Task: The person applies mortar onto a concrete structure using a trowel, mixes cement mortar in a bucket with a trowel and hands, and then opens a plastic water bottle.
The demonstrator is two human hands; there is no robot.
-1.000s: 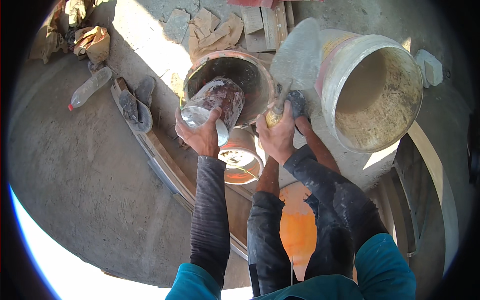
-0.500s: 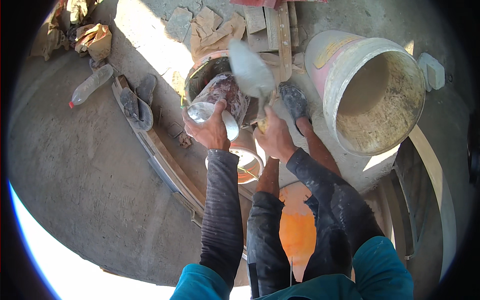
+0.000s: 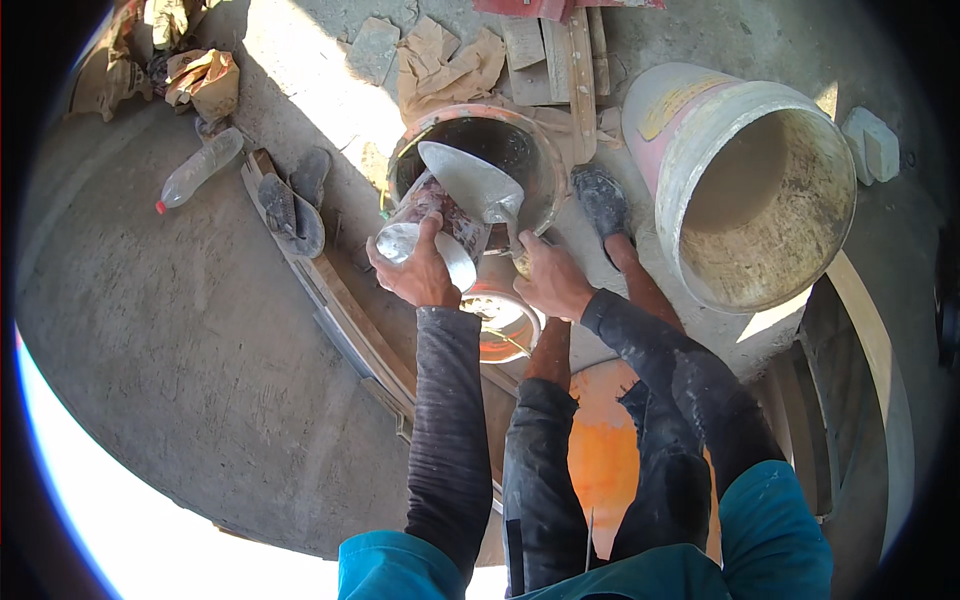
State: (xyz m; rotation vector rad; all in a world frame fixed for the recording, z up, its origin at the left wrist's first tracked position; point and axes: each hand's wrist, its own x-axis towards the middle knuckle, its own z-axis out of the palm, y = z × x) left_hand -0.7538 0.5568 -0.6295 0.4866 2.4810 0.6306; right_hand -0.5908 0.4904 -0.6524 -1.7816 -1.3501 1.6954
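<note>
My left hand [image 3: 415, 255] grips a mottled reddish-brown and whitish cylindrical container [image 3: 450, 215] with a pale silvery end, tilted over a dark-lined bucket [image 3: 540, 165]. My right hand [image 3: 555, 280] is closed on the handle of a trowel [image 3: 465, 180], whose wide metal blade lies across the bucket's mouth, over the container. Below these, between my legs, a second orange-red bucket [image 3: 490, 345] shows, partly hidden by my arms. I cannot tell what is inside the container.
A large pale bucket [image 3: 740, 200] lies tipped at right, beside my shoe [image 3: 600, 200] and a white block [image 3: 870, 145]. Sandals [image 3: 290, 210], a plastic bottle [image 3: 195, 170] and long boards [image 3: 330, 310] lie at left. Crumpled paper [image 3: 440, 70] and wood pieces [image 3: 550, 55] are at top.
The trowel blade has swung left and down, from beside the large bucket to across the dark bucket's mouth. My left hand has shifted slightly right with the container.
</note>
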